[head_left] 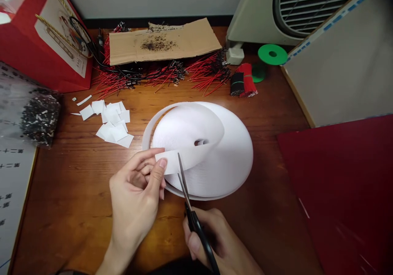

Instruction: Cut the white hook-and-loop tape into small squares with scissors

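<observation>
A large roll of white tape (215,160) lies flat on the wooden table (76,201). Its loose end (167,160) is pinched between the thumb and fingers of my left hand (138,193). My right hand (215,242) grips black-handled scissors (190,205). Their blades point up and cross the strip just right of my left thumb. A heap of small white cut squares (112,123) lies to the upper left of the roll.
Red and black wires (172,74) lie along the back under a cardboard sheet (162,41). A green spool (272,56) stands at back right. A red bag (39,33) and a bag of dark parts (39,117) are left. A red board (340,193) is right.
</observation>
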{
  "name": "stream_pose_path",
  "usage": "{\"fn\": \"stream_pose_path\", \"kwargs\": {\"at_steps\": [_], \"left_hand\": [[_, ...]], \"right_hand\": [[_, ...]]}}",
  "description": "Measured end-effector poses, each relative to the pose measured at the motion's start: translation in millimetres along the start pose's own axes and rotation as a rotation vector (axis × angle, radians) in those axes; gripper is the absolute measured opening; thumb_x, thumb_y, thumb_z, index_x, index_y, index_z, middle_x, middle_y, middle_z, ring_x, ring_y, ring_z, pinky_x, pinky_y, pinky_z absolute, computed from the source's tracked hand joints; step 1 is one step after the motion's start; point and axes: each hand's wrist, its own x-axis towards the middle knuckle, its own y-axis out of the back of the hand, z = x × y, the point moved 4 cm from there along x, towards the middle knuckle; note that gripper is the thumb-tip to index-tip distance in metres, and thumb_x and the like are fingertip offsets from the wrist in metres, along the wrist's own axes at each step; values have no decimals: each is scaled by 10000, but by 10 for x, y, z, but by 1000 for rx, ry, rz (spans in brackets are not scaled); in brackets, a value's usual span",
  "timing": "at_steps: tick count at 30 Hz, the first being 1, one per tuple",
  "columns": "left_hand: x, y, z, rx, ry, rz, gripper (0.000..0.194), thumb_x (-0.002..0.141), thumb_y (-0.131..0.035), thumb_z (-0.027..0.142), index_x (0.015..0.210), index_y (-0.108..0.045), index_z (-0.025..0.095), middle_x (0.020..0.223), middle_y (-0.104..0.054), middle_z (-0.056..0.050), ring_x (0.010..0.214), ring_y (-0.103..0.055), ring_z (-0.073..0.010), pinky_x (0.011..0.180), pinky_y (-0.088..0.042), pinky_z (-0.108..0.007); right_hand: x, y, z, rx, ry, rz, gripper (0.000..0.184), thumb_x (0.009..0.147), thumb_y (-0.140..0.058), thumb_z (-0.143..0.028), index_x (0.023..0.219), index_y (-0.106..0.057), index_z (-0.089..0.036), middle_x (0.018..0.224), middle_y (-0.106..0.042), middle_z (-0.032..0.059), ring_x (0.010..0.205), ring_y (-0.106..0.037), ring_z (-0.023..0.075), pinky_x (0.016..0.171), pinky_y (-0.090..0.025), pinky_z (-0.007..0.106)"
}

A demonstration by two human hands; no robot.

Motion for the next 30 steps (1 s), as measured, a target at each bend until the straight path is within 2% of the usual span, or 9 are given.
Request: {"fn": "stream_pose_path", "kwargs": {"at_steps": [4,7,12,19,25,30], "left_hand": [[-35,-2,25,29,-32,0,132,888,-809,274,995,-817,198,555,-611,58,401,-553,-62,391,-460,-128],[-50,-7,49,41,-52,15,108,891,-803,257,985,-816,205,572,-612,58,412,-552,-57,399,-458,-125],[-65,-16,60,42,-69,31,92,897,-796,260,974,-816,213,607,-622,50,436,-553,-60,409,-461,-132],[-74,-13,58,93,-100,58,93,901,-788,266,978,-807,217,659,-634,36,465,-534,-63,441,-473,-147],[-68,-46,35,93,-113,73,71,916,-753,263,965,-759,213,603,-575,51,476,-550,-88,443,-470,-166],[-64,-80,29,37,-84,23,130,905,-768,277,1011,-727,213,612,-605,51,456,-575,-104,425,-465,-194]], "right_hand": [[105,-39,-155,-40,155,-50,653,941,-436,-838,740,-537,-225,814,-532,21,807,-498,232,715,-412,336],[138,-52,-209,-12,241,-44,648,962,-440,-822,721,-523,-227,771,-520,12,769,-480,216,692,-410,324],[134,-36,-162,-14,179,19,679,926,-450,-873,738,-557,-229,812,-565,39,849,-537,259,786,-452,373],[188,-43,-202,-28,257,2,558,985,-498,-738,750,-522,-232,734,-522,4,724,-479,207,658,-386,314],[216,-105,-234,71,323,-64,504,1016,-510,-668,771,-500,-227,657,-439,-45,596,-339,147,559,-250,306],[226,-114,-202,78,336,-38,447,1012,-539,-583,744,-483,-231,643,-455,-45,598,-383,146,569,-276,299]]}}
